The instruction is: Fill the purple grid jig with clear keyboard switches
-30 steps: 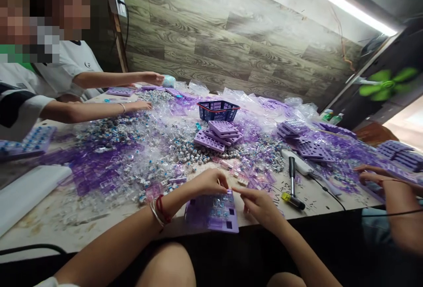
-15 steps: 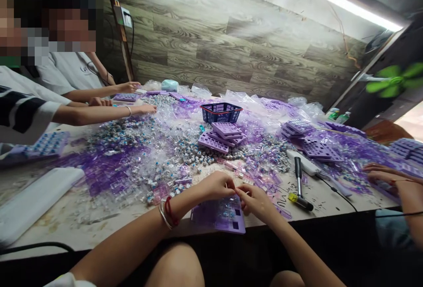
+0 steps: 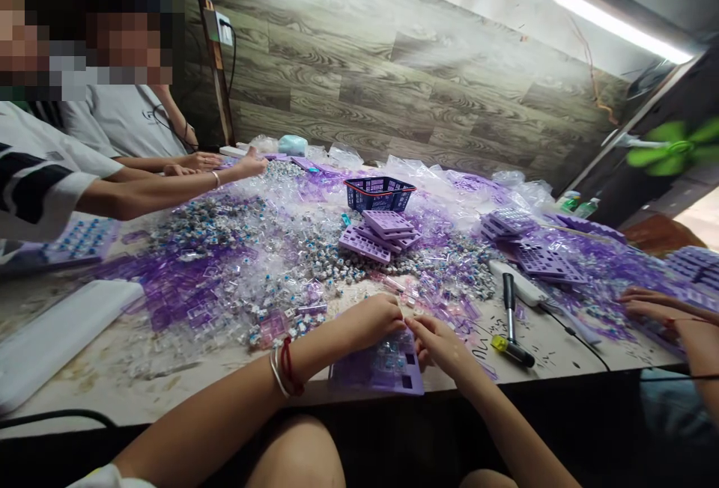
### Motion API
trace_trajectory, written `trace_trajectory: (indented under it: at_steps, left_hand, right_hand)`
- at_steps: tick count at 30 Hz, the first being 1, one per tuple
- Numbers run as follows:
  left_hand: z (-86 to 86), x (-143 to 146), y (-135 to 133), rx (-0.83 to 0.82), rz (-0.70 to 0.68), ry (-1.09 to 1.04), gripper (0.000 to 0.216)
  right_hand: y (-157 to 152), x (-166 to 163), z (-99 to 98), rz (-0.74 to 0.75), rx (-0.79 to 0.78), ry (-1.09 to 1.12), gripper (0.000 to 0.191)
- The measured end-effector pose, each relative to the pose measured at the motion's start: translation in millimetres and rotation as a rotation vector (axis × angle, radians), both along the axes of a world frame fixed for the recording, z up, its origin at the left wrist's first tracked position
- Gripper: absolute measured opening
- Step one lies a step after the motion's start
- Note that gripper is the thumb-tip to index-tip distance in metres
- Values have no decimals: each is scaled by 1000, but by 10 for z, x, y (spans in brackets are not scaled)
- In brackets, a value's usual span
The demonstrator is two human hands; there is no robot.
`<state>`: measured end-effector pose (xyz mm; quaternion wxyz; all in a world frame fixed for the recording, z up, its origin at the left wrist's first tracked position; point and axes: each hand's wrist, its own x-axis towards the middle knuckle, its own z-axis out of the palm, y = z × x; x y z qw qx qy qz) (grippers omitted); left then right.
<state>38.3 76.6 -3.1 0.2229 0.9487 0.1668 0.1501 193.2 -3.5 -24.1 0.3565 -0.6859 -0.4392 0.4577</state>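
My left hand [image 3: 377, 322], with a red cord and a pale bangle at the wrist, is closed with its fingertips pinched. My right hand [image 3: 437, 344] meets it fingertip to fingertip, also closed. Whatever sits between the fingers is too small to make out. Just below both hands, at the table's front edge, lies a purple plate [image 3: 413, 382] with square holes and clear parts on it. Ahead of my hands spreads a heap of small white-and-blue switches [image 3: 337, 267], mixed with clear and purple plastic pieces [image 3: 188, 290].
Purple plates [image 3: 387, 222] are stacked before a dark basket [image 3: 380, 194]. A hammer [image 3: 510, 316] and white power strip [image 3: 520, 284] lie at right. A long white case [image 3: 73, 338] is at left. Co-workers' hands [image 3: 250, 165] reach in from left, another person's hand [image 3: 654, 305] from right.
My hands stay together over the purple plate, with only slight finger movement. At left, a co-worker's hand has lifted off the heap. The view has shifted slightly.
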Motion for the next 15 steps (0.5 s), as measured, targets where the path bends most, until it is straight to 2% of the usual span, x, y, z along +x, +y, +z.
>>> trace_trajectory:
  at_steps: [5, 8, 12, 15]
  left_hand:
    - [16, 5, 15, -33, 20, -133, 22]
    - [52, -26, 39, -84, 35, -193, 24]
    - [117, -79, 87, -230, 161, -128, 48]
    - [118, -83, 96, -279, 174, 5, 68]
  right_hand:
    - [-21, -54, 22, -103, -47, 234, 50]
    - [-63, -103, 73, -110, 0, 360, 47]
    - [-92, -103, 151, -122, 21, 387, 46]
    - [-82, -79, 157, -128, 32, 404, 45]
